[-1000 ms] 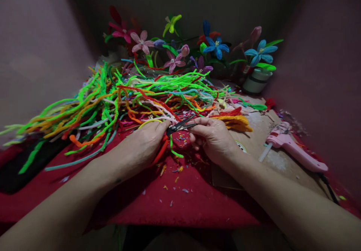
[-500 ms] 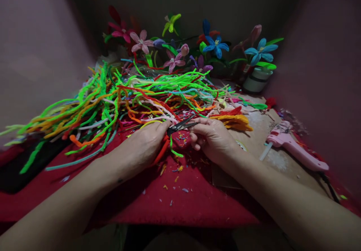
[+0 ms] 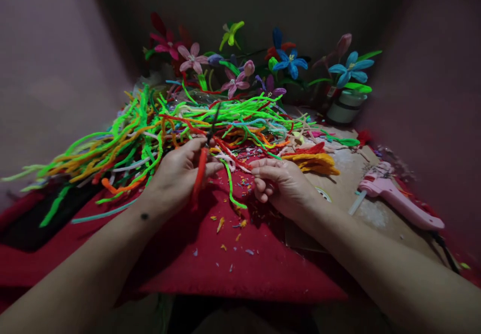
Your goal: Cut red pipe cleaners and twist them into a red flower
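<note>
My left hand (image 3: 176,174) is closed on a red pipe cleaner (image 3: 198,176) that hangs down over its fingers. The same hand holds small dark scissors (image 3: 213,119), whose blades point up and away over the pile. My right hand (image 3: 281,184) rests on the red cloth (image 3: 244,269) just to the right, thumb and fingers pinched together. What they pinch is too small to make out. A green pipe cleaner (image 3: 231,186) curls on the cloth between the two hands. Behind both hands lies a big heap of pipe cleaners (image 3: 158,123), mostly green, orange and red.
Finished pipe-cleaner flowers (image 3: 289,63) stand along the back, some in a white pot (image 3: 345,107). A pink glue gun (image 3: 398,201) lies on brown board at the right. A yellow-orange bundle (image 3: 313,162) lies beyond my right hand. Small coloured clippings litter the cloth.
My left hand has lifted and turned, so the scissors swung from pointing right at my right hand to pointing up. The red pipe cleaner rose with it. My right hand barely moved.
</note>
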### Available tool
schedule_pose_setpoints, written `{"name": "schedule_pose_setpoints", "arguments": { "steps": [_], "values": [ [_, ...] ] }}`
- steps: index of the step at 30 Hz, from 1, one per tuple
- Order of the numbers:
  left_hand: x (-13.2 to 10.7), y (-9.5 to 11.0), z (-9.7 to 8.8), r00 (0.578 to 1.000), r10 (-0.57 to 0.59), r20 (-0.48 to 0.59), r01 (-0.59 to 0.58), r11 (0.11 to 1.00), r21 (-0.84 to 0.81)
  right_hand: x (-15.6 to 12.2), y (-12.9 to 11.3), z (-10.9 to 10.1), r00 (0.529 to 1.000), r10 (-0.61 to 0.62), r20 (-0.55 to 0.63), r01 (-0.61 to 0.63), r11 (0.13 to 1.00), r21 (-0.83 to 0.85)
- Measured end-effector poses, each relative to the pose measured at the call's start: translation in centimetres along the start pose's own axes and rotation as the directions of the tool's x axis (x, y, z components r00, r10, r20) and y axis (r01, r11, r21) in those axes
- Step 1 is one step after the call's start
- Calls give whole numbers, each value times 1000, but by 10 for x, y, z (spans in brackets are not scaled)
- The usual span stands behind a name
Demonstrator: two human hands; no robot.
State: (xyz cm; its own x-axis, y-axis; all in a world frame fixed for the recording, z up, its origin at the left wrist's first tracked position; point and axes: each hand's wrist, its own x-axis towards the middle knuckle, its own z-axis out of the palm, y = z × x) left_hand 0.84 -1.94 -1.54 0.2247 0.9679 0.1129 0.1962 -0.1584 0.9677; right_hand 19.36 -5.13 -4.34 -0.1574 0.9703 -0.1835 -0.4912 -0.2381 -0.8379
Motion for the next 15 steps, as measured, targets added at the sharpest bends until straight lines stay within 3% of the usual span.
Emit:
{"name": "schedule_pose_setpoints", "arguments": {
  "steps": [2, 6, 11, 15],
  "values": [
    [4, 1, 3, 997, -68, 23, 71, 980, -188, -1, 0, 0, 999, 14, 44, -13, 1000, -11],
    [8, 1, 11, 994, -90, 65, 107, 926, -363, -3, 2, 1, 989, 54, 141, -47, 997, -53],
    [1, 13, 20, 992, -114, -45, 94, 944, -316, -7, 4, 1, 963, 126, 240, -93, 985, -143],
    [-4, 20, 21, 993, -72, -94, 39, 948, -315, -8, 4, 1, 964, 176, 199, -137, 971, -194]
  ]
}}
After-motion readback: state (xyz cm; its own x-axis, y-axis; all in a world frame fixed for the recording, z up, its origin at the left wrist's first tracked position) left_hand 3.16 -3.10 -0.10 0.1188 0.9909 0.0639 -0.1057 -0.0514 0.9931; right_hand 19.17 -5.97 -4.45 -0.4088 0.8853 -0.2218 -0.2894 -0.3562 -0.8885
